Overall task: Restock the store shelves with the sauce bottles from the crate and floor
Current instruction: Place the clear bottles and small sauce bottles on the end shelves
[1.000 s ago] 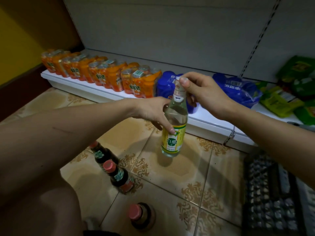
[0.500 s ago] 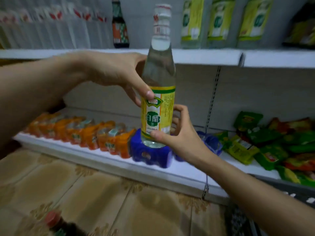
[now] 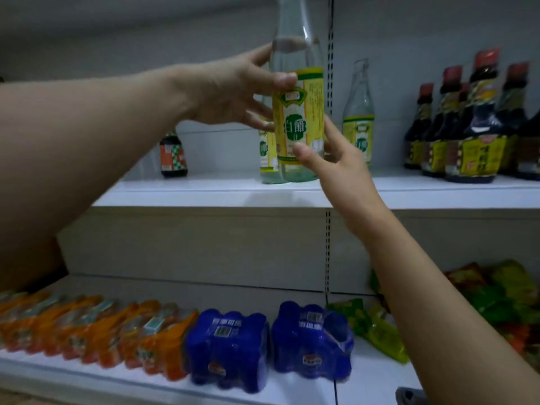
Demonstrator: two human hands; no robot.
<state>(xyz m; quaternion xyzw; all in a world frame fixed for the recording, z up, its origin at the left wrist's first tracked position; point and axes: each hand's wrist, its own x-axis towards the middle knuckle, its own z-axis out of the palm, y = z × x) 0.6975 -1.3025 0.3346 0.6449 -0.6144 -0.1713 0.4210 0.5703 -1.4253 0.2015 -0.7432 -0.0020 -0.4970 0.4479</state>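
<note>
Clear bottle (image 3: 298, 112) reaching the middle shelf (image 3: 204, 197) — restock partly done.
I grip it with left hand (image 3: 233, 92) and right hand (image 3: 336, 159); several bottles already stand there.

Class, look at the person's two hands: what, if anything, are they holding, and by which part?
Both hold the clear glass bottle with the yellow-green label: the left hand at the label's top, the right hand at its lower body.

White upper shelf (image 3: 204, 197) with vinegar bottles (image 3: 358, 118), dark sauce bottles (image 3: 467, 127), lower shelf (image 3: 371, 384) with orange packs (image 3: 96, 331), blue packs (image 3: 228, 346)
</note>
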